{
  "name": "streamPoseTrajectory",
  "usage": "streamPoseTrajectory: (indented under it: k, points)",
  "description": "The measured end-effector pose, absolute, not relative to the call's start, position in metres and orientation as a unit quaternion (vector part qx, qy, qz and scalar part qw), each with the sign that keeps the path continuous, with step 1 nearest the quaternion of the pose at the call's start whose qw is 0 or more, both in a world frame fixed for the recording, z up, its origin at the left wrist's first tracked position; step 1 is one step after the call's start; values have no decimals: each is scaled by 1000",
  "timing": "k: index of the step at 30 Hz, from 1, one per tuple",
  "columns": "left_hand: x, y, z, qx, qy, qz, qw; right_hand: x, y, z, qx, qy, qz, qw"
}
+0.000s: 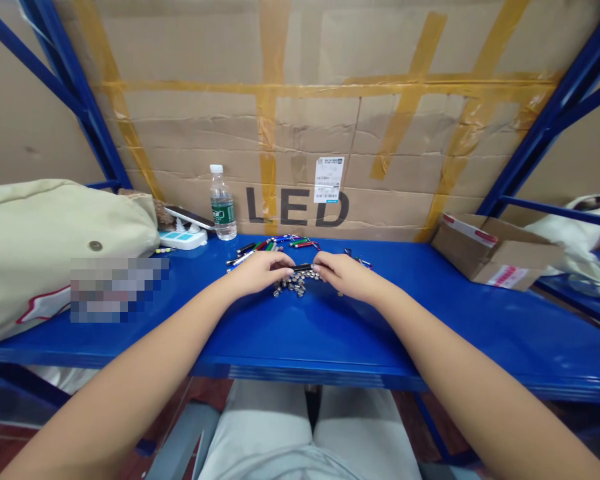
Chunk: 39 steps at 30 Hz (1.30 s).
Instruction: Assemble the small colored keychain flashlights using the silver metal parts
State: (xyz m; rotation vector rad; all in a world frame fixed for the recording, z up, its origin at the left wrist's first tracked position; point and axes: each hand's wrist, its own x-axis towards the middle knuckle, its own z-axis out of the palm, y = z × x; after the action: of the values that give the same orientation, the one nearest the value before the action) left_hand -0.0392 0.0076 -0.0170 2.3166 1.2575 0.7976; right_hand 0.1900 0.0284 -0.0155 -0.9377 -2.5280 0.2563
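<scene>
Between the fingertips of both hands lies a small black tube (303, 268), shaped like a keychain flashlight. My left hand (264, 272) pinches its left end, and my right hand (337, 272) grips the right end. Just below and behind the tube, a pile of small shiny metal pieces (295, 287) is spread on the blue tabletop (290, 340); they are too small to identify. Beyond my hands lie several slim coloured tubes (303, 244) in red, green, blue and black, some with clips. My fingers partly hide the pile and the tubes.
A water bottle (223, 207) stands at the back left near a power strip (183, 239) and a phone (189, 217). A cream bag (65, 233) rests on the left. On the right sits an open cardboard box (495, 253). A large cardboard sheet (300, 133) closes off the back.
</scene>
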Motion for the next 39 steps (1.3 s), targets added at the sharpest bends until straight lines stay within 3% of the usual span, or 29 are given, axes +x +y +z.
streamPoseTrajectory:
  k: [5,8,12,18,22,24,29,32,35,39]
  points:
    - [-47,11,-20,795,426,288,322,190,25,-12,-329,-922,64,195]
    - [-47,11,-20,789,422,303,327,190,21,-9,-328,-924,62,184]
    - [-43,9,-16,817,403,351,215,192,21,-8,-318,-916,124,210]
    - [-39,8,-16,866,304,396,-2,188,24,-15,-321,-838,348,272]
    - [-37,8,-17,866,287,403,-64,185,25,-17,-319,-794,440,271]
    - [-36,8,-17,859,307,406,-56,184,24,-14,-336,-819,374,277]
    - [-36,9,-16,840,376,390,18,185,23,-9,-398,-888,13,229]
    - [-35,8,-17,849,356,391,5,185,24,-11,-406,-891,-37,202]
    - [-33,7,-18,861,296,410,-54,182,21,-13,-379,-887,68,253]
    - [-35,6,-18,858,225,427,-177,179,17,-13,-355,-826,326,293]
